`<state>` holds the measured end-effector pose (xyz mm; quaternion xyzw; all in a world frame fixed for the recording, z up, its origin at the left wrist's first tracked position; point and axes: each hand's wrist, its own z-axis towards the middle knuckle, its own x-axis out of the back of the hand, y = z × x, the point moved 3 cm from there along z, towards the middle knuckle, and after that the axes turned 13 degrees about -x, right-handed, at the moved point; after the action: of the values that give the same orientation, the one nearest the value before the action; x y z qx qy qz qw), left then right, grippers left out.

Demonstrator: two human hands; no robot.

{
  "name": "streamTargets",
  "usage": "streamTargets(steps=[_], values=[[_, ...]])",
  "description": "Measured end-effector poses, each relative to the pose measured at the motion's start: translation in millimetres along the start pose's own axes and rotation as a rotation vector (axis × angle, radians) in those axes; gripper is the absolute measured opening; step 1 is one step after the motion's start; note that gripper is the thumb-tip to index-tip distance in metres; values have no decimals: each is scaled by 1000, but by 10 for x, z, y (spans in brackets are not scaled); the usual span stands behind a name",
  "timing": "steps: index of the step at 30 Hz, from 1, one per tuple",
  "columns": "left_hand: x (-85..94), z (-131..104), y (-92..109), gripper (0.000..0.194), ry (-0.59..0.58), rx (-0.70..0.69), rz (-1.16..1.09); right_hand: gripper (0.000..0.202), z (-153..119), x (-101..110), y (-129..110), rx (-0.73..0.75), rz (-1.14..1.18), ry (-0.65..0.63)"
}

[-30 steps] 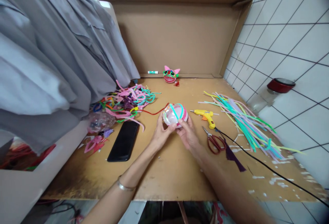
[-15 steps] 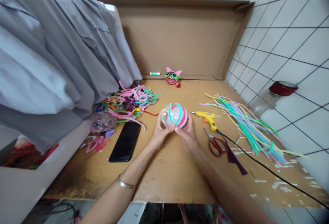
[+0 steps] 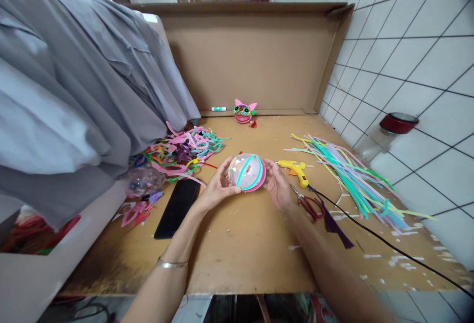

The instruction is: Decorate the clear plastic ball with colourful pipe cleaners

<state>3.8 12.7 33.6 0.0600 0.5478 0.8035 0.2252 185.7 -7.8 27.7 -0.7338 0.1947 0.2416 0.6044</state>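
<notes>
A clear plastic ball (image 3: 246,171) with turquoise and pink pipe cleaner bands is between my two hands above the table. My left hand (image 3: 218,187) grips its left side, thumb along the lower front and fingers curled behind. On the right side of the ball, the fingers of my right hand (image 3: 278,185) rest against it, with the thumb off the front. The yellow hot glue gun (image 3: 298,169) lies just beyond my right hand. Near that wrist are red-handled scissors (image 3: 311,207). A black phone (image 3: 177,208) lies left of my left hand.
Tangled pipe cleaners (image 3: 192,142) are heaped at the left, and a bundle of straight ones (image 3: 344,175) lies right. A lion-like head ornament (image 3: 243,111) and a glue stick (image 3: 218,109) stand by the cardboard (image 3: 252,61). A purple tassel (image 3: 336,226) lies beside the black cord (image 3: 385,241).
The ball has turned, so its turquoise bands now slant to the right. My right thumb has come away from the front, and my hands are farther apart.
</notes>
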Motion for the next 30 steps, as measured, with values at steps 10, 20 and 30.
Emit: streamTargets(steps=[10, 20, 30], values=[[85, -10, -4, 84, -42, -18, -106, 37, -64, -86, -66, -70, -59, -96], [107, -35, 21, 60, 156, 74, -311, 39, -107, -203, 60, -69, 40, -77], [57, -11, 51, 71, 166, 72, -338, 28, -76, -150, 49, -114, 100, -153]])
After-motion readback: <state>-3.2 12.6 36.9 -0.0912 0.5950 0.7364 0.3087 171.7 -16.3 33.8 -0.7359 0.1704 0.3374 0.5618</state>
